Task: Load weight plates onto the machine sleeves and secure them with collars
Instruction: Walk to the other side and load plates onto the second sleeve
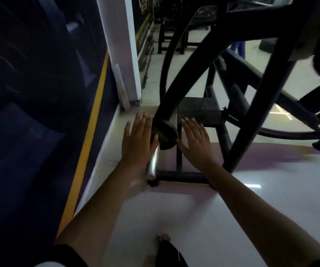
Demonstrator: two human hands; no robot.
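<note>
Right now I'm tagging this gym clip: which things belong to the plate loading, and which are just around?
Job:
plate
sleeve
left hand
right hand
machine frame

Just around:
wall panel
yellow stripe
pillar
far bench
foot

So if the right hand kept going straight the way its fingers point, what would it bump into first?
Probably the dark flat step on the machine, just past the right hand's fingertips. Depth is hard to judge, so the hand might pass above it.
</note>
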